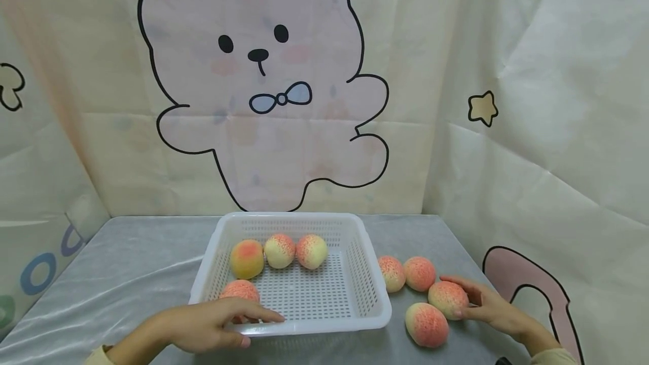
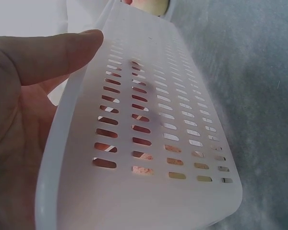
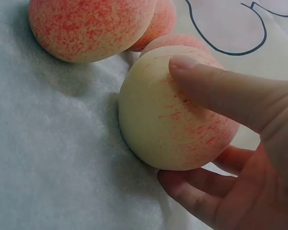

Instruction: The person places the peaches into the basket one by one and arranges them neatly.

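At the near left of a white perforated plastic basket, my left hand grips the rim. The left wrist view shows its thumb outside the wall and the fingers over the inner side. My right hand holds a pink-and-cream peach on the cloth right of the basket. In the right wrist view its thumb presses the upper side of the peach and the fingers curl below. Several peaches lie in the basket, among them a yellower one and one partly hidden behind my left hand.
Beside the basket's right wall lie two peaches, one against the wall and one next to it. A third peach lies nearer me. Grey cloth covers the table, with printed curtains behind and at both sides.
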### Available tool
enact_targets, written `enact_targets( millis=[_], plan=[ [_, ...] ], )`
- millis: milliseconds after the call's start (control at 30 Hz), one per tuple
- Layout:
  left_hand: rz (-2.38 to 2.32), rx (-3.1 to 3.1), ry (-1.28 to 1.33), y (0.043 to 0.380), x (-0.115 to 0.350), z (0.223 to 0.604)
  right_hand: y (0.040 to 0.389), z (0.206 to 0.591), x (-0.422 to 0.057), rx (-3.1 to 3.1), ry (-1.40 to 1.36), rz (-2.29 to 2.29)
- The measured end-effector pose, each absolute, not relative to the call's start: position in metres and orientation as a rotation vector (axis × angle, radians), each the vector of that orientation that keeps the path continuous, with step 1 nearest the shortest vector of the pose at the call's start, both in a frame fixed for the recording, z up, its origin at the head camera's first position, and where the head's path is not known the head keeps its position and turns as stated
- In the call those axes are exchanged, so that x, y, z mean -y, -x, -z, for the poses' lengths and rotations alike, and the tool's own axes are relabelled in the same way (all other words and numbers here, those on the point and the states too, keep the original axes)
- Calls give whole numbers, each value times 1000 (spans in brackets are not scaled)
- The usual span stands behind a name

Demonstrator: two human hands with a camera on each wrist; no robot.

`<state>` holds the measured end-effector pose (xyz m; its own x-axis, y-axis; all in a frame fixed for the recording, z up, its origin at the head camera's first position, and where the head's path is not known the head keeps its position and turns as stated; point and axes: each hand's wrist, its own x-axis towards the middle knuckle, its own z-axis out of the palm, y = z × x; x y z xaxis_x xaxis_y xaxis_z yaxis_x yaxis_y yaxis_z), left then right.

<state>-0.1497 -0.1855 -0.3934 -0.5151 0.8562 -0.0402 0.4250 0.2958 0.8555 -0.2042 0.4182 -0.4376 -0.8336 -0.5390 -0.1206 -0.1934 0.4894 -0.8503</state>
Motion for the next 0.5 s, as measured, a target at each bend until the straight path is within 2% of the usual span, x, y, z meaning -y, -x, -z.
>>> enact_targets(
  millis=[167, 500],
  plan=[
    [-1136, -2075, -1150, 149, 186, 393, 206, 438, -418, -2350, 640, 1311],
    [-1110, -2110, -1209, 149, 187, 393, 203, 429, -421, -2417, 512, 1292]
  ],
)
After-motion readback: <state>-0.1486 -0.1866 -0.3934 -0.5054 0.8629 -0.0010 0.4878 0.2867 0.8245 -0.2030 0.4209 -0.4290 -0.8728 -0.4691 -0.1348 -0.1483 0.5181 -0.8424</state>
